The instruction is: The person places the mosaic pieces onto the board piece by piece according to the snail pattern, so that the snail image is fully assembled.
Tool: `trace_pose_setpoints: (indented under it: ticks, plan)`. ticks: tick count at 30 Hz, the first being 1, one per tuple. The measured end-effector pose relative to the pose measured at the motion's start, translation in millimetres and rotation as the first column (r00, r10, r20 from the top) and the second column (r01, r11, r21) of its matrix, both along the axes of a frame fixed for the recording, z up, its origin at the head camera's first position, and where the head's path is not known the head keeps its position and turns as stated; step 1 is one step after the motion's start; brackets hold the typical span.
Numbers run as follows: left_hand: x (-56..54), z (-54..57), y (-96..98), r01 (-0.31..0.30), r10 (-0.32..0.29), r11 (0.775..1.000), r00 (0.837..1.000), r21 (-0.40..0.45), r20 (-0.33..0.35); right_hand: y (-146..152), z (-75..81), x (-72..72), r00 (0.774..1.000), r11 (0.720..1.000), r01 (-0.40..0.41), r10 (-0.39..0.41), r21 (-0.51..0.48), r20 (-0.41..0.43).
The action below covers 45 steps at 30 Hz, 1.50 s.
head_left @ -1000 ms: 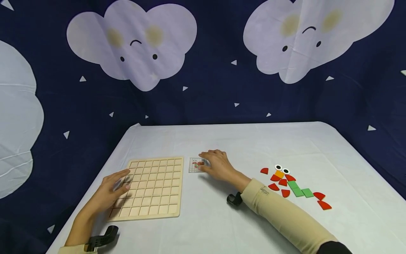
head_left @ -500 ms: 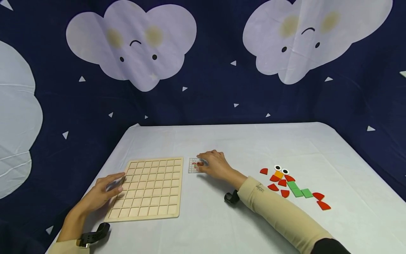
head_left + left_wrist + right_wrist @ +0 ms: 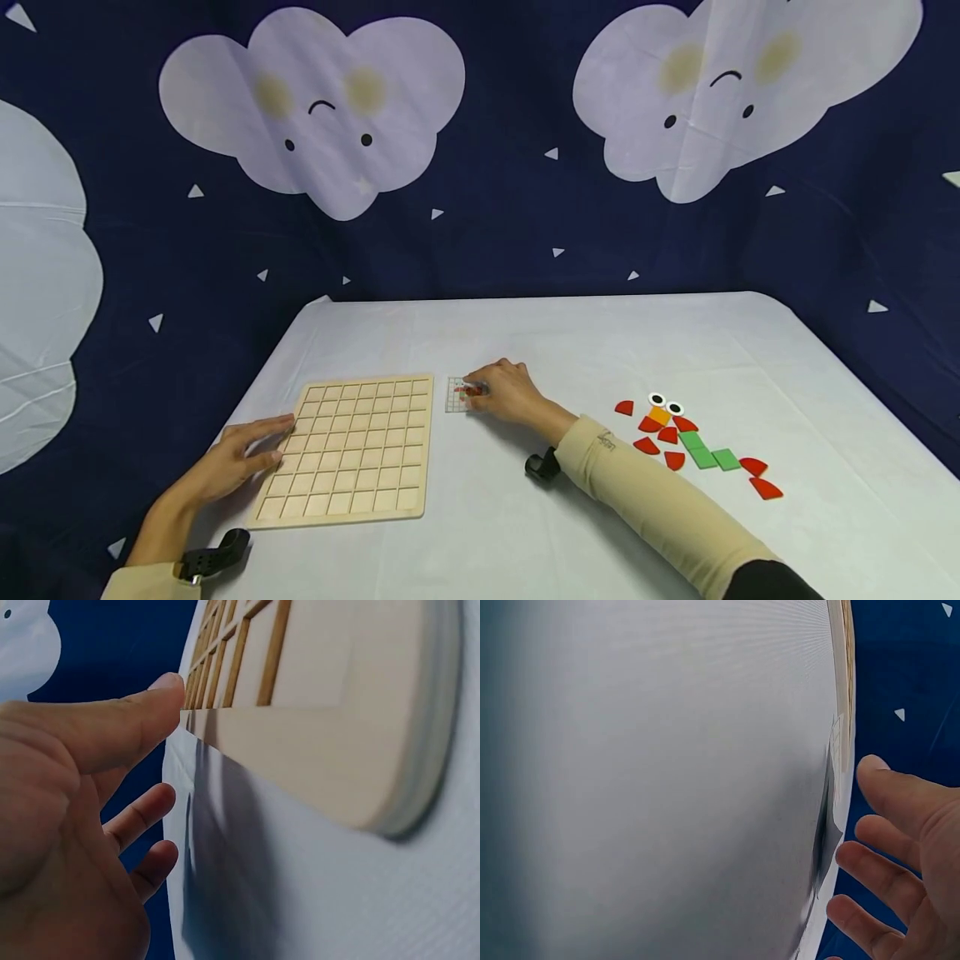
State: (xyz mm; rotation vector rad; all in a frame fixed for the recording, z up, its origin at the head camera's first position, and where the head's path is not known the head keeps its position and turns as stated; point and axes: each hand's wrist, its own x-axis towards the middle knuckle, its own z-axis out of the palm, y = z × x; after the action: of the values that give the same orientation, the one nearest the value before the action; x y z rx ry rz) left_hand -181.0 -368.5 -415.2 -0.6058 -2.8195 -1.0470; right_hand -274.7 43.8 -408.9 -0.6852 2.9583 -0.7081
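A square wooden grid board (image 3: 352, 450) with shallow cells lies on the table's left half. My left hand (image 3: 232, 458) is at its left edge, fingers loosely extended; in the left wrist view the thumb (image 3: 150, 724) overlaps the board's corner region. To the right of the board lies a small clear-looking card (image 3: 454, 395) with a printed grid and a red-and-green picture. My right hand (image 3: 512, 393) is over the card's right part and hides some of it. In the right wrist view its thumb (image 3: 900, 795) and fingers are spread apart.
On the right of the white-covered table (image 3: 540, 533) lie red quarter-round pieces (image 3: 765, 488), green square tiles (image 3: 702, 456), an orange tile (image 3: 659, 414) and two round eye pieces (image 3: 657, 400). A dark blue cloth (image 3: 495, 258) with clouds hangs behind.
My left hand has drawn back leftward from over the board to its left edge. The right hand has slid slightly left over the card. The coloured pieces have not moved.
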Motion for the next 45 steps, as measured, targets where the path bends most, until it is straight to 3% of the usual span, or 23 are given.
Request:
trace_pose_setpoints:
  ticks: [3, 8, 13, 23, 28, 33, 45]
  plan:
    - [1.5, -1.1, 0.4, 0.005, -0.005, 1.000, 1.000, 0.012, -0.007, -1, -0.5, -0.9, 1.000, 1.000, -0.005, 0.005, 0.025, -0.001]
    - [2.9, -2.0, 0.5, -0.049, 0.048, 0.999, 0.996, 0.011, 0.071, -1, -1.6, -2.4, 1.000, 0.999, -0.006, 0.007, 0.038, -0.014]
    - [2.0, -5.7, -3.6, -0.057, 0.053, 0.998, 0.993, 0.034, 0.110, -3, -2.1, -2.6, 0.999, 0.999, -0.015, 0.016, 0.049, -0.034]
    - [3.6, -5.4, 4.0, -0.081, 0.082, 0.997, 0.993, -0.005, 0.086, 4, -0.9, -0.4, 0.995, 0.992, -0.040, 0.050, 0.122, -0.084]
    - [4.8, -6.5, 16.4, -0.090, 0.091, 0.996, 0.993, -0.019, 0.073, 14, -1.9, -0.3, 0.993, 0.990, -0.042, 0.056, 0.135, -0.101]
    - [6.8, -5.8, 34.9, -0.061, 0.062, 0.998, 0.994, -0.009, 0.087, 29, -1.7, 0.9, 0.992, 0.989, -0.042, 0.059, 0.145, -0.115]
    - [4.0, -4.9, 73.9, -0.080, 0.082, 0.996, 0.993, -0.033, 0.087, 81, 1.6, 10.8, 0.993, 0.991, -0.042, 0.056, 0.129, -0.106]
